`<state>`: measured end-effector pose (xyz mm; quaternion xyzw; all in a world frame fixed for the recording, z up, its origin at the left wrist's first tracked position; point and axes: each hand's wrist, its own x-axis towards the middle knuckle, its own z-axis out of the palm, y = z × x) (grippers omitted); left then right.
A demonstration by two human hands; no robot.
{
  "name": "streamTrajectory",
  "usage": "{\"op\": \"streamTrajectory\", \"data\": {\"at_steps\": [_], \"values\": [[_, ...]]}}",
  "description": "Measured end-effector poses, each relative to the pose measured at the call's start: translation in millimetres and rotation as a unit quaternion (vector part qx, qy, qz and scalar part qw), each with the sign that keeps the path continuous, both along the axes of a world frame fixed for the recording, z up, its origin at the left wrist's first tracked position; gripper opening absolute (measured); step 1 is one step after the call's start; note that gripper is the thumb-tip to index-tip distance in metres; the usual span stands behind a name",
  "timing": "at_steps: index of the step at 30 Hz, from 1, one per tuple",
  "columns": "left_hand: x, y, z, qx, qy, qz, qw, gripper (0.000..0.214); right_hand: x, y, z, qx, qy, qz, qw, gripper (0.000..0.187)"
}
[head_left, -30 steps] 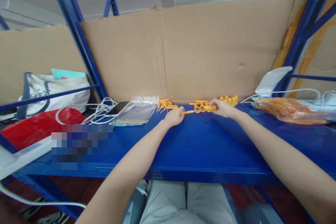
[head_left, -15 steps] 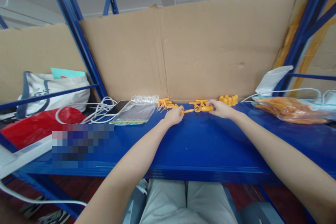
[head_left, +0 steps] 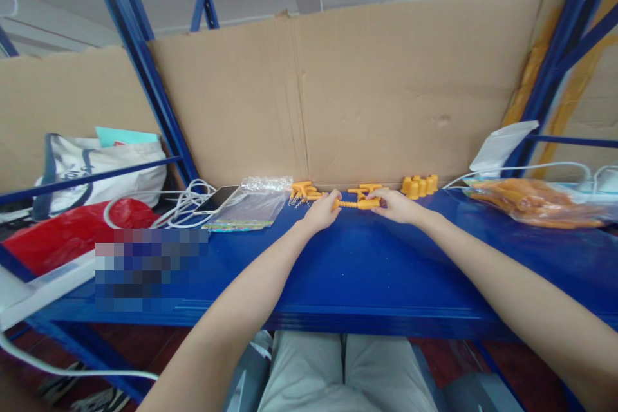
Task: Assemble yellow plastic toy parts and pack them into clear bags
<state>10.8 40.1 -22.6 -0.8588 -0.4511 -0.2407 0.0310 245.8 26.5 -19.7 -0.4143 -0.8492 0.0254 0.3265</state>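
Observation:
Near the back of the blue table, my left hand (head_left: 325, 211) is closed on one end of a yellow twisted rod (head_left: 348, 205). The rod runs right and meets a thicker yellow plastic piece (head_left: 367, 204); I cannot tell whether they are joined. My right hand (head_left: 396, 206) pinches that piece, whose dark end shows by the fingertips. Just behind lie yellow T-shaped handles (head_left: 369, 187). Left of my left hand are several yellow corkscrews (head_left: 302, 192) with bare metal spirals. Several yellow cup-shaped caps (head_left: 420, 187) stand behind my right hand.
A tall cardboard sheet (head_left: 386, 90) backs the blue table (head_left: 357, 270). At left lie a clear plastic bag (head_left: 255, 206), a phone (head_left: 219, 198), white cables (head_left: 186, 206) and a red bag (head_left: 82, 232). A bag of orange pieces (head_left: 535, 201) lies at right.
My right hand has shifted slightly left and down, its fingers now lower on the yellow piece. That piece has turned, so its round ring no longer shows. My left hand has barely moved.

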Motion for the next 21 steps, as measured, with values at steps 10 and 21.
{"op": "streamTrajectory", "data": {"at_steps": [10, 21], "values": [[2, 3, -0.2, -0.023, -0.109, -0.014, 0.994, 0.018, 8, 13, -8.9, -0.071, 0.129, 0.016, 0.989, 0.027], [-3, 1, 1.3, -0.053, -0.141, -0.025, 0.988, 0.020, 3, 0, 0.5, -0.310, 0.288, 0.024, 0.906, 0.023]]}}
